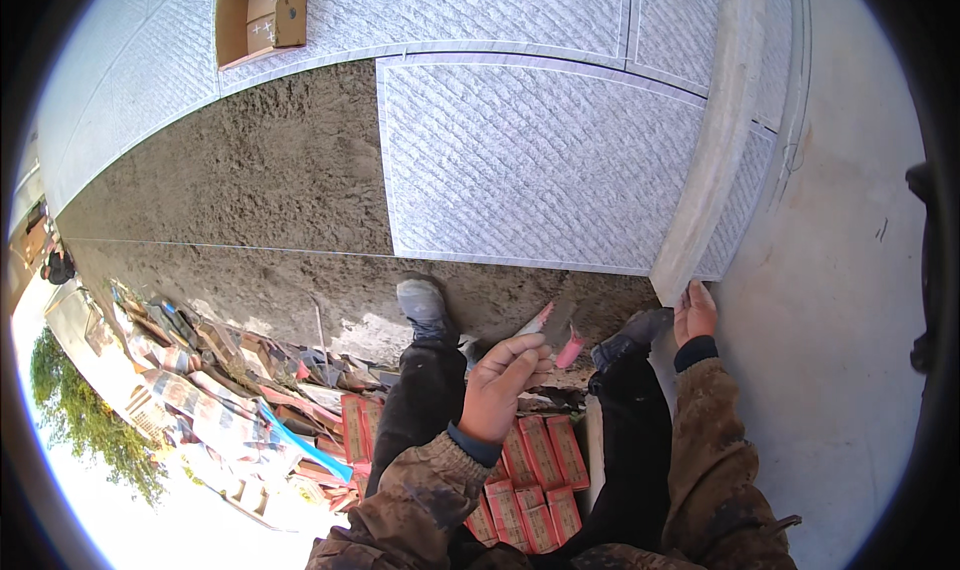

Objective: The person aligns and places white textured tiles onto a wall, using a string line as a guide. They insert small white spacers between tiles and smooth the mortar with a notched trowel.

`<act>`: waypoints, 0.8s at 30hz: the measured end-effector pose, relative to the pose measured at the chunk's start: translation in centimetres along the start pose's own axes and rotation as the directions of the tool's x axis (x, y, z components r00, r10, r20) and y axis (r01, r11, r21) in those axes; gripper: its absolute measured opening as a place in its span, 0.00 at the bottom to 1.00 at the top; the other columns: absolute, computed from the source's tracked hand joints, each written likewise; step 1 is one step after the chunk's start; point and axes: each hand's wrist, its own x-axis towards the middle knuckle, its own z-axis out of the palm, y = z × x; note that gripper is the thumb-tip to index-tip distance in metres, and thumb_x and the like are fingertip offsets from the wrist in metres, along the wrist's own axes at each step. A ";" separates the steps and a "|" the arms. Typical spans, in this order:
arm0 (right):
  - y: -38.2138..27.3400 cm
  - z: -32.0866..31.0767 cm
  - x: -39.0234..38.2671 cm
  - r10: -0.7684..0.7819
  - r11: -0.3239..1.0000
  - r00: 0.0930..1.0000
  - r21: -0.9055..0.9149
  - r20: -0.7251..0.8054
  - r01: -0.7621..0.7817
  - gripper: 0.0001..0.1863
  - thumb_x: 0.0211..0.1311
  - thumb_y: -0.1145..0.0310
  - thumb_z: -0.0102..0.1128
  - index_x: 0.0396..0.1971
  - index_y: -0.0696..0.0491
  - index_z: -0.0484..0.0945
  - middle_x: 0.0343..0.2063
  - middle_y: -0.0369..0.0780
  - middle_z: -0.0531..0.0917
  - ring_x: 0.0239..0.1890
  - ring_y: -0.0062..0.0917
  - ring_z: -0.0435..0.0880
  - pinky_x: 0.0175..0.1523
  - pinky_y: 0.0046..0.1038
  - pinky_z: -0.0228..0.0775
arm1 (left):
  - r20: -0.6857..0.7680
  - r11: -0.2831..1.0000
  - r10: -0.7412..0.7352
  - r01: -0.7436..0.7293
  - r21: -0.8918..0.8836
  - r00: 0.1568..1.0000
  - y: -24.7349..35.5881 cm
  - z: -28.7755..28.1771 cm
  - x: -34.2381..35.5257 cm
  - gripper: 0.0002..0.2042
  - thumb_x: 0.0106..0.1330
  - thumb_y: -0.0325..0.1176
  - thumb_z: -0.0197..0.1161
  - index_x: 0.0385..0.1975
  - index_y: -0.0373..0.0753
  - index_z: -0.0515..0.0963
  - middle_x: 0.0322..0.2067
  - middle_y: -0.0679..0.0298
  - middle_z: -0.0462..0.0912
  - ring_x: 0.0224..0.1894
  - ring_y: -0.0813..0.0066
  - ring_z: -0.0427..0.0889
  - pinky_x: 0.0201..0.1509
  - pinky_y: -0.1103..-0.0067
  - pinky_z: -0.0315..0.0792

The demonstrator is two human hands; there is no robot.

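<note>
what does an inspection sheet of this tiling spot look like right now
surface: grey mortar bed, partly covered with textured grey tiles
job's things: trowel with a pink handle in the left hand; long pale straightedge lying over the tiles, its near end touched by the right hand
clutter: open cardboard box on the far tiles; flattened red cartons and mixed scraps piled near the feet
grippers: left hand closed on the trowel handle; right hand fingers rest on the straightedge end, grasp unclear
cables: nothing seen
surroundings: smooth grey concrete to the right, tree at lower left, daylight
</note>
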 end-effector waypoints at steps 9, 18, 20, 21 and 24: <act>0.3 0.1 -0.1 -0.018 1.000 1.000 0.002 -0.010 0.018 0.16 0.65 0.63 0.63 0.47 0.56 0.76 0.39 0.35 0.81 0.40 0.20 0.80 0.47 0.21 0.73 | 0.010 1.000 0.014 -0.014 -0.013 1.000 0.0 -0.1 -0.3 0.12 0.72 0.30 0.53 0.51 0.33 0.75 0.44 0.59 0.81 0.44 0.74 0.81 0.49 0.77 0.77; -0.8 0.9 -0.8 0.011 0.999 0.998 0.033 0.055 -0.013 0.14 0.66 0.66 0.61 0.45 0.59 0.75 0.38 0.39 0.81 0.39 0.24 0.81 0.45 0.25 0.77 | 0.008 1.000 0.004 -0.004 -0.013 1.000 -0.3 -0.5 -0.4 0.13 0.72 0.30 0.53 0.52 0.34 0.74 0.44 0.58 0.81 0.45 0.73 0.81 0.49 0.76 0.77; -1.1 1.0 -1.1 0.029 0.998 0.995 0.050 0.097 -0.034 0.13 0.66 0.67 0.61 0.44 0.60 0.75 0.36 0.40 0.81 0.37 0.24 0.81 0.45 0.26 0.77 | 0.021 1.000 0.018 -0.018 -0.010 1.000 -0.3 -0.6 -0.4 0.13 0.72 0.31 0.53 0.52 0.34 0.74 0.44 0.58 0.81 0.45 0.72 0.81 0.49 0.76 0.76; -1.3 1.0 -1.1 0.038 0.999 0.998 0.027 0.042 -0.039 0.13 0.66 0.67 0.61 0.43 0.60 0.75 0.35 0.40 0.81 0.36 0.24 0.81 0.45 0.26 0.78 | 0.021 1.000 0.019 -0.019 -0.011 1.000 -0.3 -0.6 -0.4 0.13 0.72 0.31 0.53 0.53 0.34 0.74 0.44 0.58 0.81 0.45 0.72 0.81 0.49 0.75 0.76; -1.6 1.1 -1.1 0.062 0.998 0.997 0.016 0.046 -0.063 0.12 0.65 0.67 0.62 0.42 0.60 0.75 0.34 0.41 0.81 0.34 0.25 0.81 0.43 0.27 0.78 | 0.024 1.000 0.021 -0.021 -0.014 0.999 -0.3 -0.6 -0.5 0.13 0.72 0.31 0.53 0.53 0.34 0.74 0.45 0.58 0.81 0.45 0.72 0.81 0.49 0.75 0.76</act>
